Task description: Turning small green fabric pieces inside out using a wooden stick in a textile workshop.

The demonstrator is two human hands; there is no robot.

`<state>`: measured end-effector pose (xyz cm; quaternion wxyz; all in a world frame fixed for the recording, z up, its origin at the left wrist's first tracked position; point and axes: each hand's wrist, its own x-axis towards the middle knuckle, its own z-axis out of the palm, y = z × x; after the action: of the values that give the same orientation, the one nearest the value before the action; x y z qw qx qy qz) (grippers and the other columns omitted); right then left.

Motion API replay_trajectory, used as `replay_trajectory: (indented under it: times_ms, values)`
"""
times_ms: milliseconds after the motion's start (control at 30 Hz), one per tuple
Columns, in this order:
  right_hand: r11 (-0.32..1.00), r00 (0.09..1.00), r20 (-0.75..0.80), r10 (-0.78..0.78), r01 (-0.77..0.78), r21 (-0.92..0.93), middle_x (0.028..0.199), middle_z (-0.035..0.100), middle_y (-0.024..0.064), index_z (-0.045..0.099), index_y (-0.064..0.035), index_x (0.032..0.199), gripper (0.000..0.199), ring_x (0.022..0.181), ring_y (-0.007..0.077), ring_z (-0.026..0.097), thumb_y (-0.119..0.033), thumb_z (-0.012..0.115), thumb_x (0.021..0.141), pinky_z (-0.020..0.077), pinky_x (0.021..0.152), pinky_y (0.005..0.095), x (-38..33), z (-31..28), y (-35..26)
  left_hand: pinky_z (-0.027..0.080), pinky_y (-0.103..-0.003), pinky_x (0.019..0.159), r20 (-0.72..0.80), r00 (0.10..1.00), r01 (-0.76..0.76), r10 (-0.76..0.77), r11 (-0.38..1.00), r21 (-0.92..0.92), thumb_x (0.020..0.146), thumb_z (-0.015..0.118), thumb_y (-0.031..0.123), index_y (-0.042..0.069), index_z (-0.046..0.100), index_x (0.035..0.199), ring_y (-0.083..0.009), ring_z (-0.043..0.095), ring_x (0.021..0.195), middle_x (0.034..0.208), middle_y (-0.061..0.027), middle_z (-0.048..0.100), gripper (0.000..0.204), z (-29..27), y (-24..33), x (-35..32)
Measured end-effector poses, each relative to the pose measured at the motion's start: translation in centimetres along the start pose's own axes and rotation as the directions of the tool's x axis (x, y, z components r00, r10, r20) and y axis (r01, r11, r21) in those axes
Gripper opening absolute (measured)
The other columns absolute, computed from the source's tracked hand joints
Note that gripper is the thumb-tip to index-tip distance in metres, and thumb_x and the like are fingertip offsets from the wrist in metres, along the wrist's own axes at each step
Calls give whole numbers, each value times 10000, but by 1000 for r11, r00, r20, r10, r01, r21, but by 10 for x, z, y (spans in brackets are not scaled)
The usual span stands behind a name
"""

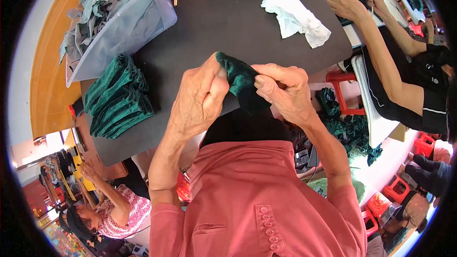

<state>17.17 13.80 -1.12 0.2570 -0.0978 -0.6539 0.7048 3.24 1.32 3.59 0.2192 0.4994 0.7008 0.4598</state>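
Just above the near edge of the dark counter, I see both hands meeting on one dark green cloth. My left hand is closed on it, thumb and fingers pinching the cloth's left upper edge; my right hand is closed on its right side, fingertips pressed into the fabric. The cloth hangs between them, bunched, its lower part dropping toward my pink shirt. To my left on the counter lies a stack of folded green cloths, well apart from the hands, and beyond it a clear plastic bin heaped with grey-green fabric. A crumpled white cloth lies farther back on the right. Beside it another person's hands rest at the counter's edge.
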Motion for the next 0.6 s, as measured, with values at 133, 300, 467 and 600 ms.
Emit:
replay_trajectory:
  times_ms: [133,300,467,600]
  values:
    - [963,980,24,198,-199,184,738,587,2,621,44,1057,244,626,45,475,-140,604,897,397,547,198,2,-4,-4,388,-339,537,58,993,-110,105,991,82,809,431,25,-8,470,906,-295,459,559,650,-146,445,110,2,-4,0]
    - [998,1000,11,17,-18,67,714,557,-6,622,40,1047,235,600,46,452,-143,598,901,391,531,203,2,-1,4,392,-233,744,-239,971,-28,7,996,-84,875,404,168,7,542,1042,-93,490,803,877,-32,565,270,-5,-5,9]
    - [999,1000,2,6,-6,43,702,549,-9,624,34,1037,233,585,49,449,-155,592,906,383,518,207,2,2,2,395,-226,677,-161,984,29,-72,967,-254,903,424,202,-1,554,1034,-93,493,724,811,-17,554,274,-12,12,8]
    - [996,999,17,51,-50,-71,688,557,20,635,22,1015,222,568,54,438,-156,613,885,364,500,220,2,3,-4,403,-243,562,-48,995,78,-84,989,-125,845,396,85,-8,546,908,-100,474,577,631,-44,503,187,-11,12,10]
